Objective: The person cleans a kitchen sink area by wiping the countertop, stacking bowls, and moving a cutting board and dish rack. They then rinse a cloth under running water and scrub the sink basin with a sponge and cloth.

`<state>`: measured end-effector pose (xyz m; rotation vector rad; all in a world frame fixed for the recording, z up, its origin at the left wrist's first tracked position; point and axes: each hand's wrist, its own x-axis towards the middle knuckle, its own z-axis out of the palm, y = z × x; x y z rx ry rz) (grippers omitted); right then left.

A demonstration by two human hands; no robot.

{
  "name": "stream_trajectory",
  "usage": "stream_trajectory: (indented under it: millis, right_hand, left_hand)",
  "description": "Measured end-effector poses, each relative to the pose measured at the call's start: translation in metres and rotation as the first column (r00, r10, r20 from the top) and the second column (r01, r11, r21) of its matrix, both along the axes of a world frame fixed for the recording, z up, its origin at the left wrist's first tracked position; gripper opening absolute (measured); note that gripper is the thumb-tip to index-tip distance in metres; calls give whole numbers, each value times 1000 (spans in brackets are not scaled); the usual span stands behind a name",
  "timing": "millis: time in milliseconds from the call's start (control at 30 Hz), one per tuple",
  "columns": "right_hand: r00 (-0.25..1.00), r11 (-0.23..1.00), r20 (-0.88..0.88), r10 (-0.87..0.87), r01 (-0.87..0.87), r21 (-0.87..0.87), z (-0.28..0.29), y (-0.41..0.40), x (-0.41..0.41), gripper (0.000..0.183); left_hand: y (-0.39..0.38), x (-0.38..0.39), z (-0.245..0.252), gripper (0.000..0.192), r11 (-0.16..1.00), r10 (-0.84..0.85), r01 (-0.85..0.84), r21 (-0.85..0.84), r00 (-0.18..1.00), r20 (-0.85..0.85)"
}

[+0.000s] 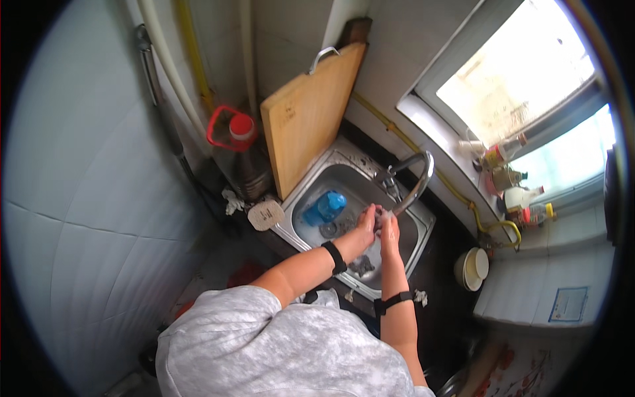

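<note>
My left hand [367, 223] and my right hand [390, 229] are close together below the spout of a chrome gooseneck faucet [421, 181], over a stainless steel sink [419, 263]. Both look wet, with what seems to be water or foam at the fingers. A small dark patch shows between them; whether it is a held thing cannot be told. To the left in the basin lies a blue plastic container [325, 208], tilted beside the round drain [328, 229]. Below my hands, a dark, crumpled piece [362, 266] rests on the foamy basin floor.
A wooden cutting board [312, 119] stands at the sink's left rim. Next to it are a large red-capped plastic jug [248, 168] and a beige rounded block [266, 215]. Bottles [501, 151] line the windowsill; stacked bowls [471, 270] sit at right.
</note>
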<state>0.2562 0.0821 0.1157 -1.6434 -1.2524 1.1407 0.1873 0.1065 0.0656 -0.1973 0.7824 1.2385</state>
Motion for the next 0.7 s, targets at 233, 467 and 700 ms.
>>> stream_trajectory:
  millis: [233, 467, 700]
  right_hand:
    - [965, 991, 239, 103, -80, -103, 11, 23, -29, 30]
    - [878, 943, 449, 166, -275, 189, 10, 7, -26, 21]
    - [992, 988, -120, -45, 27, -149, 18, 13, -19, 18]
  left_hand:
    - [-9, -39, -9, 26, 993, -118, 113, -43, 982, -147]
    - [-3, -53, -27, 29, 973, -194, 209, -93, 969, 151]
    - [-7, -29, -9, 16, 929, -345, 357, -101, 931, 116]
